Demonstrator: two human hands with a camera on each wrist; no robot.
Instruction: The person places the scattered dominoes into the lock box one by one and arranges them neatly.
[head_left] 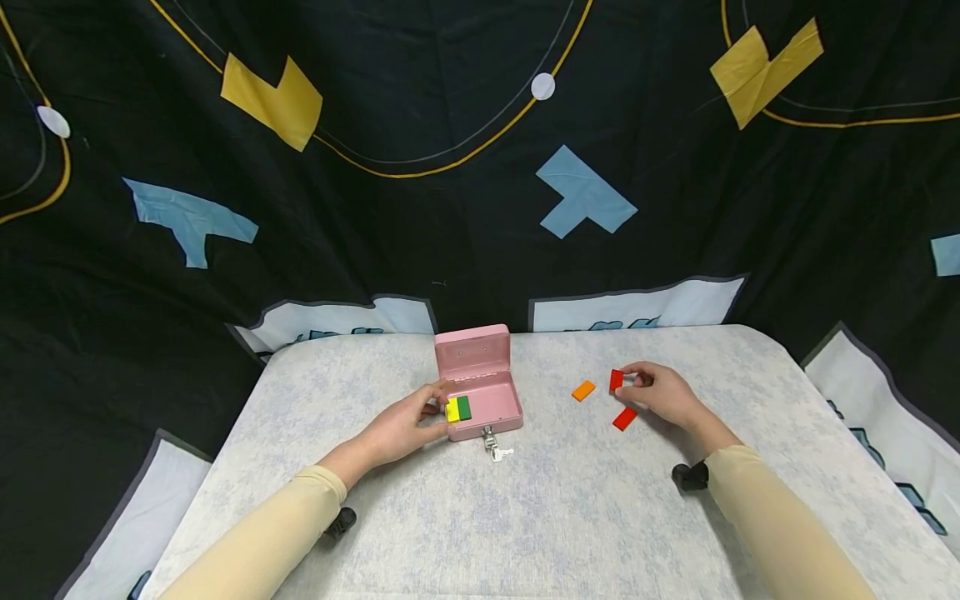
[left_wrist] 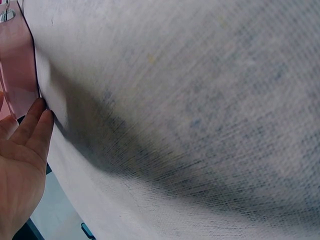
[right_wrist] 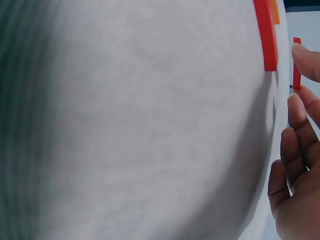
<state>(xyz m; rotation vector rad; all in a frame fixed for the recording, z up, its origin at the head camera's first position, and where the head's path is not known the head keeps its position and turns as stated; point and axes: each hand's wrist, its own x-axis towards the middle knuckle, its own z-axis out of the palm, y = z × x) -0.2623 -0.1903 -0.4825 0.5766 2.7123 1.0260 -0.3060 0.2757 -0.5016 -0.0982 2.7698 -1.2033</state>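
A pink cash box (head_left: 501,403) stands with its lid raised, a yellow block (head_left: 452,409) and a green block (head_left: 464,407) side by side at its left inside. My left hand (head_left: 401,427) holds the box by its left side, thumb near the front corner and a finger over the rim. In the left wrist view, fingertips meet the box's outer wall (left_wrist: 20,65). Over on the right, my right hand (head_left: 660,393) pinches a red block (head_left: 616,381) between thumb and finger. The right wrist view shows this block (right_wrist: 297,75) on edge, the other fingers loosely bent.
A second red block (head_left: 624,418) lies on the table just below my right hand. An orange block (head_left: 583,390) lies to its left. Keys (head_left: 497,453) hang from the lock at the box's front. Behind the patterned tabletop (head_left: 555,517) hangs a black cloth (head_left: 420,242).
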